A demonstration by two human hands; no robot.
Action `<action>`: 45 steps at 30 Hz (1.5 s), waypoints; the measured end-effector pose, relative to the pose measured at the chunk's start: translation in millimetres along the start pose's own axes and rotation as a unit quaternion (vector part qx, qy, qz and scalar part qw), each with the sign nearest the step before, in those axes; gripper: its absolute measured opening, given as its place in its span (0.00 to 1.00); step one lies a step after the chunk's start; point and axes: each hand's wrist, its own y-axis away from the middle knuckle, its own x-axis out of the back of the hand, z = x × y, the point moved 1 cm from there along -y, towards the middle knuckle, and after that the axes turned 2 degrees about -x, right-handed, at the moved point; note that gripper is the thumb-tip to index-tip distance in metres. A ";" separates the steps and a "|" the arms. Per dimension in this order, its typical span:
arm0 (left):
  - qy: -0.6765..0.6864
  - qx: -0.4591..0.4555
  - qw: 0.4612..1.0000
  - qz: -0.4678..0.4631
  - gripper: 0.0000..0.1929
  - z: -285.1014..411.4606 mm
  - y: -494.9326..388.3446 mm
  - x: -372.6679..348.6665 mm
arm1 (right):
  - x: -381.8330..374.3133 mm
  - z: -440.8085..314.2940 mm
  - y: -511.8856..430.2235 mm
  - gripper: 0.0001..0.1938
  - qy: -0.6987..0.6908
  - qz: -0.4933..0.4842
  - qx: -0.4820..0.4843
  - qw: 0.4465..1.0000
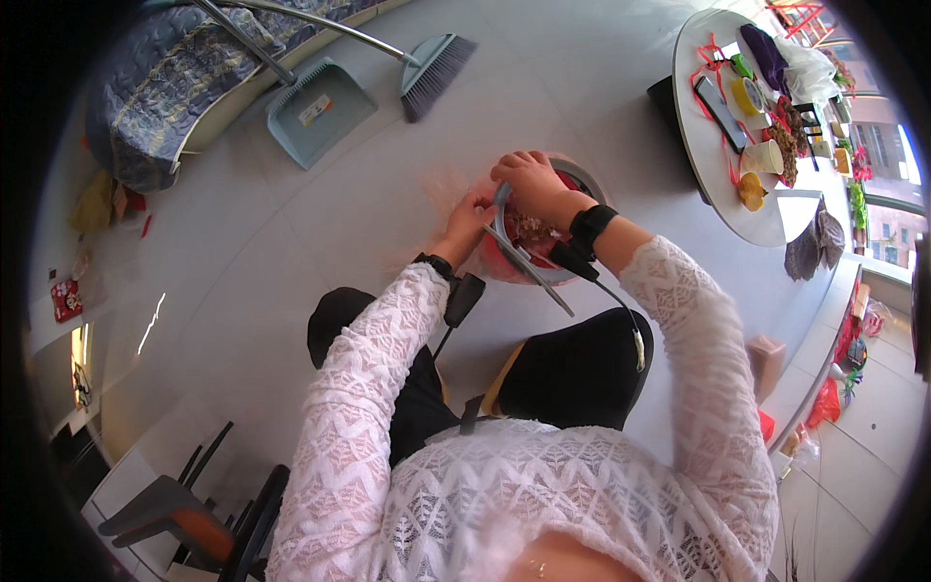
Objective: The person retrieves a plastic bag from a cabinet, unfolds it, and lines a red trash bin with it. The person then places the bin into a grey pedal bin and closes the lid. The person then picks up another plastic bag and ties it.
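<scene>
A round bin (598,190) with a grey rim stands on the floor in front of me, a pinkish thin plastic bag (502,263) around its outside. Inside lies brownish and whitish litter (534,229). My left hand (469,222) is at the left side of the rim, its fingers pinched on the rim or bag edge; which one, I cannot tell. My right hand (534,185) reaches over the top left of the rim with curled fingers, and what it touches is hidden. A grey flat ring-like part (534,270) slants across the bin's front.
A grey dustpan (320,113) and a broom (436,76) lie beyond, left of the bin, beside a patterned bed or sofa (189,80). A round table (694,145) at right holds a phone (720,114), tape (747,96) and a paper cup (761,158). A chair (174,516) stands lower left.
</scene>
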 end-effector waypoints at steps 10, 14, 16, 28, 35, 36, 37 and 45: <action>0.048 -0.097 0.994 0.021 0.14 -12.7 -6.9 -7.6 | -10.5 -0.9 -23.7 0.11 0.058 -0.132 0.056 0.988; 0.137 -0.057 0.989 0.000 0.15 -14.5 0.7 -9.1 | -14.4 -2.7 -30.6 0.13 0.064 -0.179 0.052 0.980; 0.178 -0.050 0.983 -0.006 0.16 -17.4 3.1 -10.0 | -18.6 -4.7 -33.1 0.13 0.078 -0.206 0.069 0.973; 0.113 -0.005 0.993 -0.020 0.17 -33.9 25.4 0.7 | -25.8 -26.4 -34.5 0.11 0.101 -0.248 0.105 0.958; 0.182 -0.041 0.974 0.132 0.19 -49.1 20.4 -4.3 | -38.3 -35.4 -43.8 0.10 0.123 -0.232 0.111 0.959; 0.090 -0.066 0.980 0.164 0.19 -48.0 19.9 -6.1 | -39.5 -33.0 -45.9 0.10 0.133 -0.245 0.100 0.955; -0.005 -0.061 0.979 0.197 0.19 -47.1 20.9 -8.1 | -40.5 -31.4 -47.6 0.11 0.123 -0.247 0.114 0.954; -0.183 -0.026 0.953 0.239 0.17 -39.3 18.2 -15.9 | -40.4 -34.5 -49.7 0.13 0.130 -0.287 0.121 0.941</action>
